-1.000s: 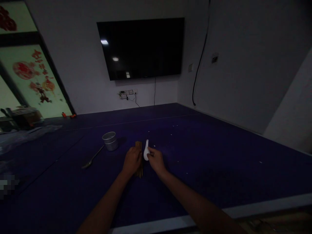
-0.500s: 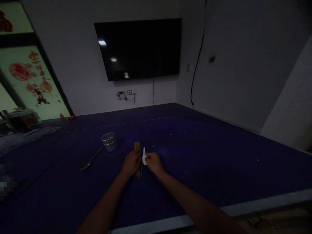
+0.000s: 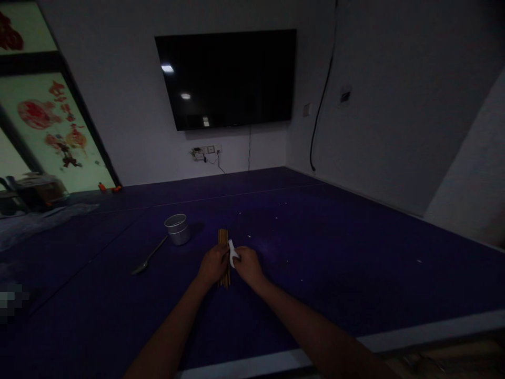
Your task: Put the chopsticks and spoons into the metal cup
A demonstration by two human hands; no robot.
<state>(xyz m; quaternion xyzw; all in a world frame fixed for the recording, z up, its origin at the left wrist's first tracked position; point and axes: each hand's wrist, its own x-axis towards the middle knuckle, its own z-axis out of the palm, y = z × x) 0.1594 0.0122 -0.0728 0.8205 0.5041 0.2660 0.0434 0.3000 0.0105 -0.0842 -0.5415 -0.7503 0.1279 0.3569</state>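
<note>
A bundle of yellowish-brown chopsticks (image 3: 223, 237) lies on the dark blue surface, pointing away from me. My left hand (image 3: 214, 263) rests over the middle of the bundle, its fingers curled round the sticks; the hand hides part of them. Just right of it, my right hand (image 3: 246, 263) pinches a white soup spoon (image 3: 231, 254). The spoon's narrow handle end points away from me and leans slightly left, close against the chopsticks. Whether the spoon touches them I cannot tell.
A silver metal cup (image 3: 178, 231) stands left of the chopsticks, with a long-handled metal spoon (image 3: 147, 261) beside it. Small white scraps (image 3: 249, 236) dot the blue surface (image 3: 335, 247). Plastic sheeting (image 3: 51, 218) lies at far left. A pale edge (image 3: 434, 329) runs along the front.
My right hand has brought the white spoon slightly left, closer to the chopsticks, and its handle end has tilted left. My left hand stays on the bundle.
</note>
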